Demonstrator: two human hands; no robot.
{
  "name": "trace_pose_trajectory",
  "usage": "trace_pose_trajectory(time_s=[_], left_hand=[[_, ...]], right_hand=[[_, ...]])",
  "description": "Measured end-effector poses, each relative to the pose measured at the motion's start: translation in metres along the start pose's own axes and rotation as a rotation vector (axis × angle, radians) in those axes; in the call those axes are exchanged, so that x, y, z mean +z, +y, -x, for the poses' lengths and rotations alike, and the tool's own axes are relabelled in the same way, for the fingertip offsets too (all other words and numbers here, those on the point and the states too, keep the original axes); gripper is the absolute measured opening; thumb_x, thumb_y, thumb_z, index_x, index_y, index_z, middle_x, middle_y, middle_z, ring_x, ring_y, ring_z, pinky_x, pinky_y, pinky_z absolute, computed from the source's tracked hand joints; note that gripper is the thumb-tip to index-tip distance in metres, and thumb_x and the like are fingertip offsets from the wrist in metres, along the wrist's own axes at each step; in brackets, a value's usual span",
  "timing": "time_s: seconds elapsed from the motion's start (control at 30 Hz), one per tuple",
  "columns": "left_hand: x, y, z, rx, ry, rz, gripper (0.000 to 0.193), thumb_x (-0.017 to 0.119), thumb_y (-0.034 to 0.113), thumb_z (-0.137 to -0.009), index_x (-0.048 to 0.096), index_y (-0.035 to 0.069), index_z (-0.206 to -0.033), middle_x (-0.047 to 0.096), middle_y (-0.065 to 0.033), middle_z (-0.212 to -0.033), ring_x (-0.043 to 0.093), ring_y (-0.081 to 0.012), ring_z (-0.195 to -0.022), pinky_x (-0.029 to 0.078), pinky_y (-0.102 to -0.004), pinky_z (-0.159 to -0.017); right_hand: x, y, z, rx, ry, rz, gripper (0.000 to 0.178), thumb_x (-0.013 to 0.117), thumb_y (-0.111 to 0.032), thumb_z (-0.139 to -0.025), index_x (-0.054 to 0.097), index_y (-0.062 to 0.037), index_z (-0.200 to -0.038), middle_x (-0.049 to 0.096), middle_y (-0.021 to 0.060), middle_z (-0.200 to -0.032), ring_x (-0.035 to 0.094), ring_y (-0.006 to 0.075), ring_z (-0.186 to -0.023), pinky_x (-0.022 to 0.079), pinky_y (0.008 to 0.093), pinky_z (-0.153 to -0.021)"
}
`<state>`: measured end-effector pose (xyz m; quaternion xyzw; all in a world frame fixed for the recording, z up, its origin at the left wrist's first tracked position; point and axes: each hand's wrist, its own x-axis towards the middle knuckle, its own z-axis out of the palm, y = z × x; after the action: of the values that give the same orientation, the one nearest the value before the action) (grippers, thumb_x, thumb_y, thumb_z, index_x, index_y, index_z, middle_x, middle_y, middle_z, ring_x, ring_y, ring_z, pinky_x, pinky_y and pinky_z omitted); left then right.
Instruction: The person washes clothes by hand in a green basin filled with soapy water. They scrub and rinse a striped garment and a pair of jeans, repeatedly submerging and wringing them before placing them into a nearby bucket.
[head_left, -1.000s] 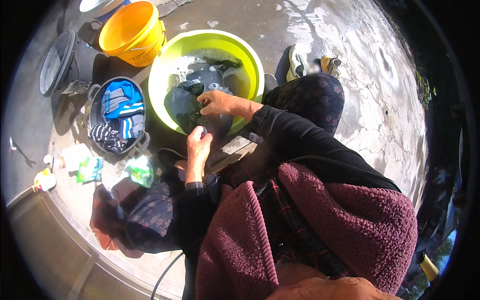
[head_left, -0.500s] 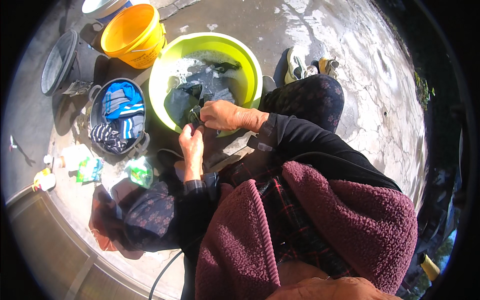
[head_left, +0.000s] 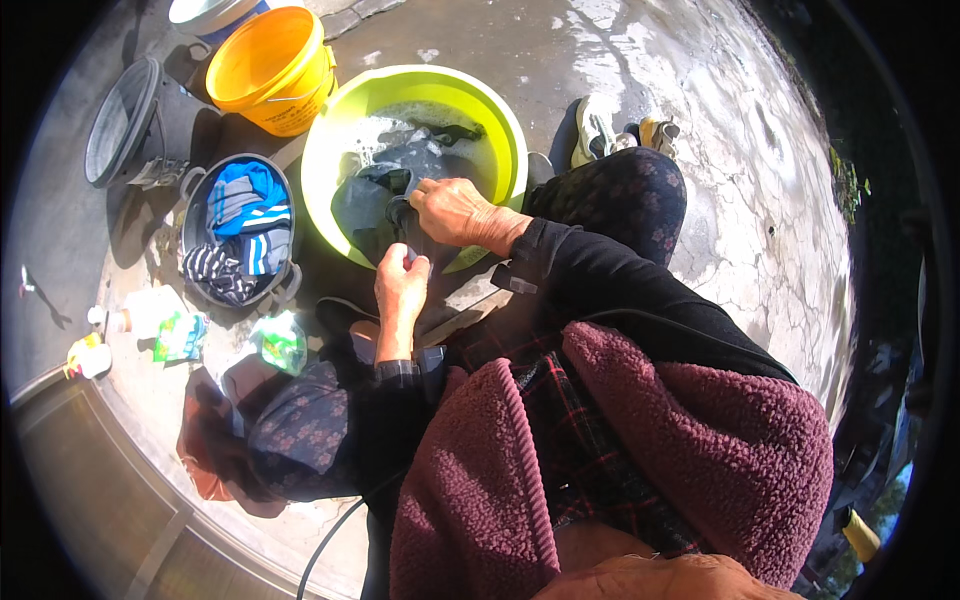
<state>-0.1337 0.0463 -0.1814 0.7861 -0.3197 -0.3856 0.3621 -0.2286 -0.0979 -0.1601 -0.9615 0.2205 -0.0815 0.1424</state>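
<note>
A dark, wet garment lies partly in the soapy water of a large lime-green basin. At the basin's near rim my right hand is closed on a bunched part of that cloth. My left hand sits a little lower and nearer to me, its fingers pinching the same garment. A stretch of the cloth spans the gap between the two hands. Which part of the garment it is, I cannot tell. White suds float along the basin's far left side.
Left of the basin stands a grey tub holding blue, white and striped clothes. Behind it are a yellow bucket and a grey bucket. Packets and a bottle lie at lower left. Shoes rest at the right.
My right hand has risen slightly to the right, and my left hand has shifted right. The hands, close together before, are farther apart with cloth stretched between them.
</note>
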Motion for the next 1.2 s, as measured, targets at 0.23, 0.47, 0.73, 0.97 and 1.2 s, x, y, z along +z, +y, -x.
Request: trace_pose_trajectory(time_s=[0.23,0.47,0.73,0.97,1.2], left_hand=[[-0.002,-0.013,-0.004,0.009,-0.033,-0.005,0.020,0.065,0.016,-0.077,0.050,0.002,-0.076,0.054,-0.0124,-0.065,0.052,-0.0250,-0.061,0.044,-0.0392,-0.060],[-0.006,-0.026,-0.007,-0.047,-0.097,0.079,0.025,0.063,0.007,-0.083,0.043,0.004,-0.068,0.039,0.0035,-0.063,0.037,-0.0065,-0.060,0.033,-0.0275,-0.052],[-0.015,-0.038,-0.030,-0.147,0.165,0.087,0.032,0.062,0.029,-0.089,0.065,0.003,-0.108,0.068,-0.0160,-0.097,0.065,-0.0276,-0.089,0.050,-0.0366,-0.082],[-0.011,-0.033,-0.071,0.147,0.176,-0.082,0.040,0.050,0.003,-0.087,0.057,0.003,-0.127,0.065,-0.0162,-0.115,0.062,-0.0246,-0.100,0.047,-0.0329,-0.091],[-0.016,-0.007,-0.077,-0.101,-0.184,0.126,0.038,0.048,0.001,-0.083,0.060,-0.002,-0.119,0.066,-0.0092,-0.106,0.061,-0.0192,-0.094,0.047,-0.0291,-0.086]], right_hand=[[0.002,0.029,-0.011,0.172,-0.160,-0.407,0.020,0.061,-0.022,-0.083,0.065,-0.0037,-0.087,0.066,0.0148,-0.083,0.066,0.0333,-0.079,0.052,0.0419,-0.071],[0.025,0.058,-0.013,0.691,-0.361,-0.680,0.031,0.066,-0.026,-0.081,0.069,-0.0037,-0.103,0.070,0.0174,-0.086,0.068,0.0285,-0.080,0.053,0.0371,-0.075],[0.042,0.041,-0.007,0.413,-0.278,-0.797,0.057,0.054,-0.008,-0.082,0.050,-0.0155,-0.137,0.064,0.0163,-0.119,0.061,0.0280,-0.110,0.049,0.0366,-0.093],[0.026,0.027,-0.009,0.347,-0.325,-0.523,0.026,0.054,-0.014,-0.083,0.067,-0.0134,-0.105,0.066,0.0103,-0.111,0.062,0.0328,-0.105,0.049,0.0398,-0.091],[0.010,0.030,-0.010,0.402,-0.216,-0.611,0.024,0.062,-0.023,-0.076,0.070,-0.0127,-0.097,0.069,0.0151,-0.092,0.065,0.0348,-0.092,0.051,0.0423,-0.082]])
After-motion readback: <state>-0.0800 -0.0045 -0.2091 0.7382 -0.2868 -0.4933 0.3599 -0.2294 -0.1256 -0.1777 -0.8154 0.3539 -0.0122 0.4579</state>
